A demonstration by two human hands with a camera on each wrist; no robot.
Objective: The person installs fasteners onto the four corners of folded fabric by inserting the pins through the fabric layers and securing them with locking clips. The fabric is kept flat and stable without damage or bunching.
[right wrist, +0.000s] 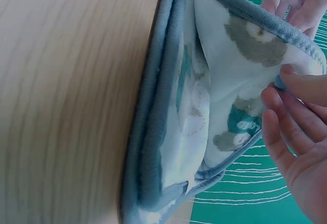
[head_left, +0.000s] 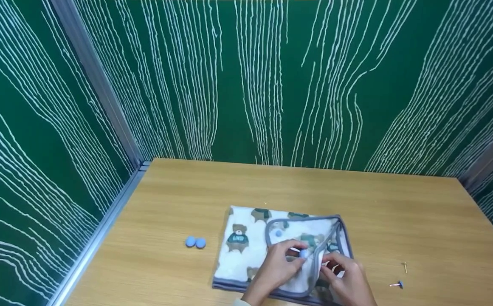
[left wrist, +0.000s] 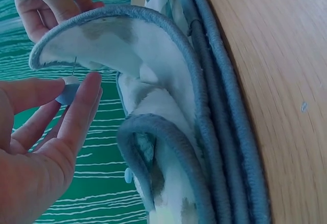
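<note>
A folded white blanket [head_left: 238, 261] with bear prints and grey edging lies on the wooden table, one corner flap raised between the hands. My left hand [head_left: 278, 265] pinches a round blue fastener cap [left wrist: 67, 94] with thumb and fingertips; a thin needle [left wrist: 75, 66] stands up between it and the raised flap. Across the flap, my right hand [head_left: 350, 276] pinches a small blue piece [right wrist: 279, 82] against the cloth's other face. Most of that piece is hidden by the fingers. Another blue cap [head_left: 278, 233] sits on the blanket's upper part.
Left of the blanket, two blue caps [head_left: 195, 242] lie side by side on the table [head_left: 161, 212]. On the right are a small pin [head_left: 405, 267] and a blue-headed pin [head_left: 396, 284]. Green panels [head_left: 246, 85] with white lines rise behind and beside the table.
</note>
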